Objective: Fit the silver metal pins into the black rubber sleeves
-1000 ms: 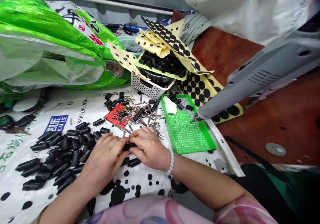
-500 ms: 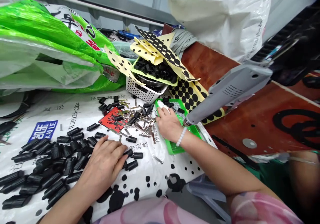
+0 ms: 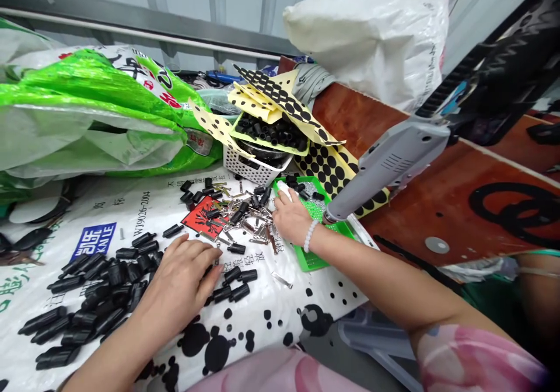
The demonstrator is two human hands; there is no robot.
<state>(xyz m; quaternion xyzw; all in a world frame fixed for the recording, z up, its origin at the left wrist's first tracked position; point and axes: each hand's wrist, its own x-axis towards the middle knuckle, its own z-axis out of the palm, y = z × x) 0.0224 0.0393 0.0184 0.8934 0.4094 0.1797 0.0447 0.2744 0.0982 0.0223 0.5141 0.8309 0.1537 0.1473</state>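
Observation:
My left hand (image 3: 184, 275) lies palm down over the white printed sheet (image 3: 289, 258), its fingers loosely bent and the thumb apart, with no held thing visible. Black ribbed plastic sleeves (image 3: 118, 275) lie in a heap to its left, and several more (image 3: 238, 290) lie by its thumb. My right hand (image 3: 293, 217) reaches over the left side of a green tray (image 3: 312, 263). Its fingers are bent close together beside a small white piece (image 3: 283, 186); the fingertips are partly hidden, so what they grip is unclear. Tiny silvery parts (image 3: 311, 189) fill the tray's far end.
Loose metal strips (image 3: 262, 228) and a red label (image 3: 203, 217) lie between my hands. Behind stand a white perforated basket (image 3: 251, 170) and a container of black caps (image 3: 266, 130) under yellow dotted sheets (image 3: 284, 97). A grey electric screwdriver (image 3: 385, 164) hangs over my right forearm.
The view has shifted, so the sheet's contents sit slightly right and lower. Both hands keep about the same places: left by the black sleeves, right at the green tray.

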